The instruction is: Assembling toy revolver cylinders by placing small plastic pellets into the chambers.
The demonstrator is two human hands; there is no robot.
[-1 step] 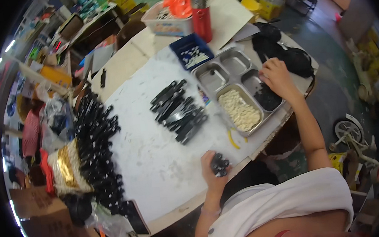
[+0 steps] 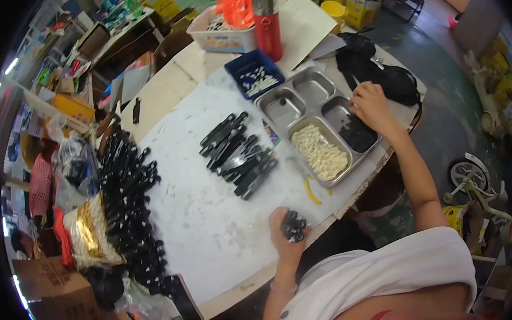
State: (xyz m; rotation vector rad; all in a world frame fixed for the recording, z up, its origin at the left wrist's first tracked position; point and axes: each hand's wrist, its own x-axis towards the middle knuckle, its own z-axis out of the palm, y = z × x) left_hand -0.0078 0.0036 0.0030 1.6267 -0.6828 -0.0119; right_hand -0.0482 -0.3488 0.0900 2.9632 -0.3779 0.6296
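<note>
My left hand (image 2: 281,235), near the table's front edge, is closed around a bundle of black rod-like parts (image 2: 295,226) with their round ends up. My right hand (image 2: 373,107) is over the rim of a metal compartment tray (image 2: 316,102), fingers pinched together; whatever they hold is hidden. Below those fingers, small black pieces (image 2: 357,135) fill part of the right compartment. Cream-coloured pieces (image 2: 320,153) heap up in the near compartment. Left of the tray, long black parts (image 2: 236,152) lie in a row on the white sheet (image 2: 195,225).
A large pile of black parts (image 2: 129,212) lines the left side, with a phone-like slab (image 2: 184,297) at its near end. Beyond the tray stand a blue bin (image 2: 255,73), a red flask (image 2: 267,30) and a white tub (image 2: 222,37). A black bag (image 2: 391,80) lies at the right; yellow-handled pliers (image 2: 311,192) lie nearby.
The view has shifted slightly, moving the table's things a little to the left. My right hand stays at the right compartment, and my left hand still holds the black parts, turned slightly.
</note>
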